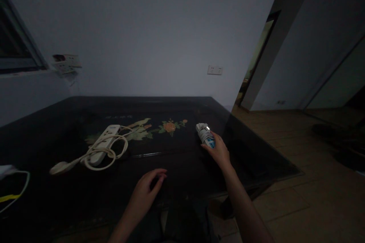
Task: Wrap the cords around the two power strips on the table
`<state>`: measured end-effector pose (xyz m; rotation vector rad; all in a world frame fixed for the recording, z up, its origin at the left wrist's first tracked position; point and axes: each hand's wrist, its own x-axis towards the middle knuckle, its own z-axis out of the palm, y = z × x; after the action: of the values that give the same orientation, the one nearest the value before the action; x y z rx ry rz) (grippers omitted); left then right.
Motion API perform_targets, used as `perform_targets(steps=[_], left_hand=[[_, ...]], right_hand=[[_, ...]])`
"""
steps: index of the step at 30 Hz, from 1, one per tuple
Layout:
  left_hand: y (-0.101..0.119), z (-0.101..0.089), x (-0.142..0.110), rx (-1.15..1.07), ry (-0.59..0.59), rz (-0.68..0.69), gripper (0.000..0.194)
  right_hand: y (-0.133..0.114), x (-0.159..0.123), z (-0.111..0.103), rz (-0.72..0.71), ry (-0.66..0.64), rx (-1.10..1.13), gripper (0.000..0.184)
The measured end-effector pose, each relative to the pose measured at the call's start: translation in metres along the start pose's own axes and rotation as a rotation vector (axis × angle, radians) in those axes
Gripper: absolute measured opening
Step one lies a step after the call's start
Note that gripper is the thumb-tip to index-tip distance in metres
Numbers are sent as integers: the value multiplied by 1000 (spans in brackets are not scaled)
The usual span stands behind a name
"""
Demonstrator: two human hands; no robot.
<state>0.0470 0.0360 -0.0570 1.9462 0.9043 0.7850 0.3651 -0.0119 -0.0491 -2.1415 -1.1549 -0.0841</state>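
- Cord-wrapped strip point(203, 132): right of center in the frame, white body, pale cord wound round it, blue patch at its near end. Can't tell if it sits flat on the table or is slightly lifted.
- Right hand point(220, 151): grasping the strip's near end, thumb along the left side, fingers over the right side. Grip only partly closed, about as wide as the strip.
- Left hand point(147, 186): released, at lower center. Fingers loosely curled, thumb tip close to the fingertips, gap in between. Hovering or resting at the near part of the table, can't tell which.
- Second power strip point(107, 141): left of center, lying at a tilt, well apart from both hands. White cord looped loosely over and beside it; plug point(60, 167) lies to its lower left.
- Table point(176, 159): dark, glossy, flower design point(169, 127) mid-frame between the two strips.
- Left edge, low: white item point(6, 171) with a thin cable, yellow strip point(10, 198) just below.
- Wall socket point(215, 70): above the table, right of center.
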Motion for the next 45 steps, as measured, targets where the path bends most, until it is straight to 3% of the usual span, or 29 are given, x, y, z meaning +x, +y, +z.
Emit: perform_targets(steps=[7,14,25,31,35,37,39,43,45], left_hand=[[3,-1,0,7,-8,-4,28],[1,0,-1,11,-16,-6,29],[0,1,-2,64,-25,23,26],[7,1,-4,22,4,51,22],[13,0,-4,-113,93,51,21],[16,-10,1,-138,166,75,21],[16,-33,10,-99,270,106,20],[7,-116,41,88,588,119,25],[-3,-159,60,248,648,64,32]], right_hand=[[-2,-2,-2,-12,24,-8,64],[1,0,-2,-100,175,98,49],[1,2,-5,-187,303,175,36],[2,4,-5,-245,366,150,32],[2,4,-6,-282,388,117,34],[2,3,-7,-294,393,95,35],[1,2,-7,-296,389,78,37],[-4,1,-6,-347,346,79,39],[-7,1,-5,-372,337,78,39]])
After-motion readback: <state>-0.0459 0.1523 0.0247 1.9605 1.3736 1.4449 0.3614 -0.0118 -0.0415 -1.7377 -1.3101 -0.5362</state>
